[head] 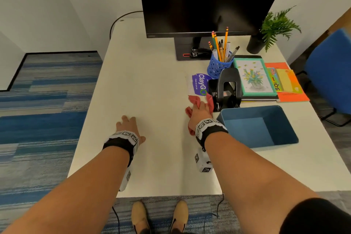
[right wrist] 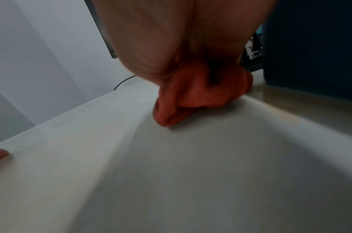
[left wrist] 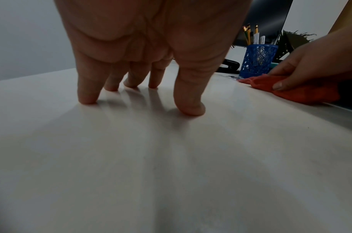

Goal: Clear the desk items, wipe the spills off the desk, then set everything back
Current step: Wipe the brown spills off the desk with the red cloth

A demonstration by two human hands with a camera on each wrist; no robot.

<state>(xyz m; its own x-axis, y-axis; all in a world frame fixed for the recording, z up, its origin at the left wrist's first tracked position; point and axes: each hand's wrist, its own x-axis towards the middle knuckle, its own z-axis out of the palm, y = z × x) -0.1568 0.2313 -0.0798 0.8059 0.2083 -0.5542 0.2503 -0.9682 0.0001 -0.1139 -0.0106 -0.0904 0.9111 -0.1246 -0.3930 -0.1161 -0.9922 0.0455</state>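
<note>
Head view: right hand bunches a red cloth against the desk; hole punch just right of it, blue bin nearer right, pen cup beyond. Left hand well left, holding nothing.

Left wrist: fingertips spread, touching desk.

Right wrist: cloth crumpled under palm, pressed on desk.

Head high, wrists low (sharing desk).
</note>
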